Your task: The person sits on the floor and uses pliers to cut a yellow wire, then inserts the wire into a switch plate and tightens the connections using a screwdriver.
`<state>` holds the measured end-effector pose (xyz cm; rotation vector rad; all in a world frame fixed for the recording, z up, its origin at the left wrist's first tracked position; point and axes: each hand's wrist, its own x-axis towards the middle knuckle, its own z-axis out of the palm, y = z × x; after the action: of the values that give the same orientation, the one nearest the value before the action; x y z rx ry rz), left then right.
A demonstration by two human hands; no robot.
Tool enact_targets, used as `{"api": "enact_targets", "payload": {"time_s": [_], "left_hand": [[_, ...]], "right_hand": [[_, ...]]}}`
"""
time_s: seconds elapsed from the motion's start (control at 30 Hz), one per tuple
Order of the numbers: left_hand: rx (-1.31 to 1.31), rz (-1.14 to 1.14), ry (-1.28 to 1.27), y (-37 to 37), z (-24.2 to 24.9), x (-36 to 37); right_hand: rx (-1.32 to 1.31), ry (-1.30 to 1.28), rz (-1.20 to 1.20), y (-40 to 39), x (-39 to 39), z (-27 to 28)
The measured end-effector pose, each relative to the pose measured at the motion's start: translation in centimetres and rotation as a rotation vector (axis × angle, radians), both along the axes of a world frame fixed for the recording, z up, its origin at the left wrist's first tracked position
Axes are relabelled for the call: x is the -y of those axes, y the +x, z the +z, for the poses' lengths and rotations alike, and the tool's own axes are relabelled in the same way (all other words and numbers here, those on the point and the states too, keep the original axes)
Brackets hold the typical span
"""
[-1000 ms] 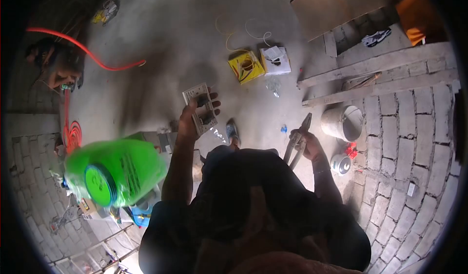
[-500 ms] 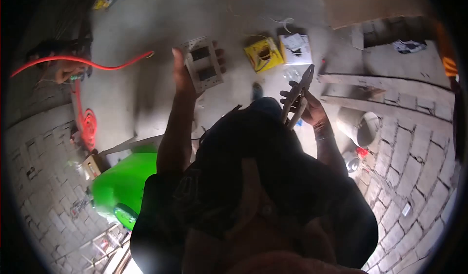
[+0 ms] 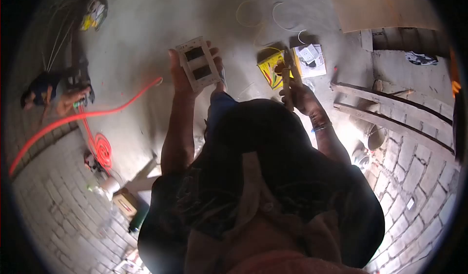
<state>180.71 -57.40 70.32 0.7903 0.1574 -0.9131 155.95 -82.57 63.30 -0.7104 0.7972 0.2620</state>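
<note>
My left hand (image 3: 181, 81) is closed around a white switch mounting frame (image 3: 199, 63) with two dark rectangular openings, holding it tilted above the floor. My right hand (image 3: 307, 101) grips a pair of pliers (image 3: 286, 83) by the handles, with the jaws pointing away from me. Beyond the pliers lies a yellow box (image 3: 266, 70), partly covered by them. Beside it, a white box (image 3: 318, 69) has a white socket module (image 3: 308, 54) on it.
A red hose or cable (image 3: 112, 111) curves across the left, near a red coil (image 3: 103, 149). Another person (image 3: 41, 89) is at the far left. Wooden beams (image 3: 395, 98) and a bucket (image 3: 373, 136) stand right. Thin wire (image 3: 287, 29) lies on the floor ahead.
My view has shifted, and the green object at lower left is mostly out of sight. The pliers have turned more upright and now overlap the yellow box. Both hands keep their hold.
</note>
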Motion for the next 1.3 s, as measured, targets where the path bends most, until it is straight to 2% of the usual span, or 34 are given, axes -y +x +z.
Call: {"api": "enact_targets", "payload": {"time_s": [0.03, 0.13, 0.3, 0.37, 0.4, 0.43, 0.5, 0.53, 0.6, 0.63, 0.7, 0.73, 0.77, 0.83, 0.87, 0.9, 0.97, 1.0, 1.1, 1.13, 1.2, 1.23, 1.3], "left_hand": [[-0.063, -0.056, -0.070, 3.2, -0.5, 0.5], [-0.111, -0.128, -0.073, 10.6, -1.3, 1.0], [-0.128, -0.411, -0.137, 21.9, -3.3, 5.0], [-0.087, -0.472, -0.036, 25.0, -3.6, 7.3], [-0.099, -0.537, -0.022, 26.3, -4.2, 8.4], [-0.116, -0.604, -0.006, 27.3, -4.9, 9.6], [-0.166, -0.646, 0.093, 28.6, -6.9, 11.4], [-0.211, -0.693, 0.139, 29.3, -8.1, 12.1], [-0.222, -0.795, 0.239, 30.4, -10.2, 13.2], [-0.200, -0.872, 0.296, 31.2, -11.0, 13.9], [-0.204, -1.056, 0.474, 32.4, -12.3, 14.5], [-0.156, -1.173, 0.558, 32.9, -13.5, 16.3], [-0.162, -1.212, 0.555, 33.4, -15.5, 17.6], [-0.062, -1.430, 0.660, 34.6, -18.6, 18.0], [-0.079, -1.523, 0.677, 34.7, -17.8, 19.8], [-0.079, -1.561, 0.685, 35.1, -18.5, 20.5], [-0.170, -1.771, 0.820, 36.2, -20.8, 21.6], [-0.168, -1.807, 0.823, 36.8, -21.0, 22.5], [-0.405, -2.077, 0.860, 39.3, -21.1, 25.7], [-0.389, -2.115, 0.865, 40.4, -22.0, 26.2], [-0.613, -2.011, 0.812, 42.8, -23.3, 26.7], [-0.601, -2.058, 0.823, 44.1, -22.3, 28.2], [-0.324, -1.977, 0.840, 46.3, -21.7, 31.7]], "right_hand": [[-0.006, -0.016, -0.021, 1.9, 0.0, -0.8], [-0.177, -0.232, -0.027, 7.0, -1.5, -2.2], [-0.147, -0.416, 0.031, 14.3, -3.1, -3.6], [-0.107, -0.471, 0.099, 17.5, -2.8, -4.5], [-0.136, -0.681, 0.272, 19.0, -2.3, -5.8], [-0.144, -0.671, 0.231, 21.1, -1.6, -6.6], [-0.158, -0.800, 0.569, 24.6, -0.2, -9.0], [-0.166, -0.778, 0.526, 25.3, 0.1, -11.4], [0.004, -0.910, 0.586, 28.5, 0.7, -16.1], [-0.023, -0.798, 0.579, 30.2, 0.9, -16.0], [-0.121, -0.523, 0.631, 31.5, 0.1, -20.3], [0.028, -0.468, 0.504, 31.2, -0.2, -20.9], [0.004, -0.462, 0.473, 31.0, 0.0, -21.5], [-0.071, -0.714, 0.434, 32.3, 0.4, -16.7], [-0.105, -0.464, 0.408, 32.5, 1.5, -16.8], [-0.118, -0.451, 0.373, 32.5, 1.9, -16.5], [-0.230, -0.469, 0.243, 32.4, 2.3, -16.1], [-0.238, -0.582, 0.186, 32.7, 2.1, -16.0], [-0.298, -0.633, 0.142, 34.5, 1.4, -17.8], [-0.316, -0.631, 0.107, 35.4, 1.4, -18.3], [-0.321, -0.573, 0.108, 37.6, 1.6, -18.8], [-0.343, -0.568, 0.065, 39.1, 1.6, -18.8], [-0.379, -0.546, 0.068, 41.6, 1.6, -18.9]]}}
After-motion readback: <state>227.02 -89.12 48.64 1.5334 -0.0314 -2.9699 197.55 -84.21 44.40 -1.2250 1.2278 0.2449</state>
